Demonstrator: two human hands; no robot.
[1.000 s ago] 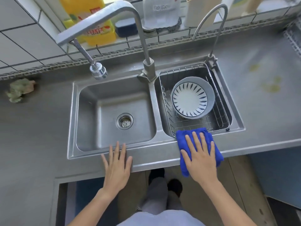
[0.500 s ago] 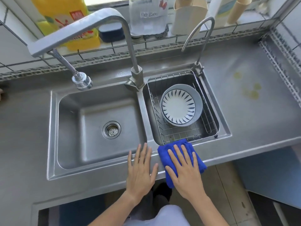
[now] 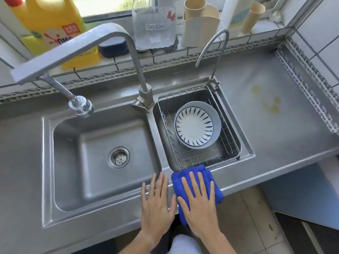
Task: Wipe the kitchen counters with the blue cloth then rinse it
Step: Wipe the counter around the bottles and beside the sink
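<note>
Counts at the sink

Two hands [image 3: 157,211] [image 3: 200,209], one blue cloth [image 3: 216,191], two basins [image 3: 73,162] [image 3: 244,143], two taps [image 3: 73,50] [image 3: 214,48], one wire basket [image 3: 233,142], one patterned plate [image 3: 194,126], one yellow bottle [image 3: 53,26].

White tiled walls [image 3: 319,32] were seen behind and to the right of a stainless steel worktop [image 3: 275,125], with a patterned strip [image 3: 302,77] run along their foot. A window [image 3: 102,4] was set above a tiled sill [image 3: 165,54], through which bright daylight was let in over a yellow bottle [image 3: 55,30], a clear jug [image 3: 154,22] and beige holders [image 3: 200,21] ranged there. Below the worktop's front edge, a beige tiled floor [image 3: 245,224] was shown, with a pale blue panel [image 3: 302,197] to its right.
</note>
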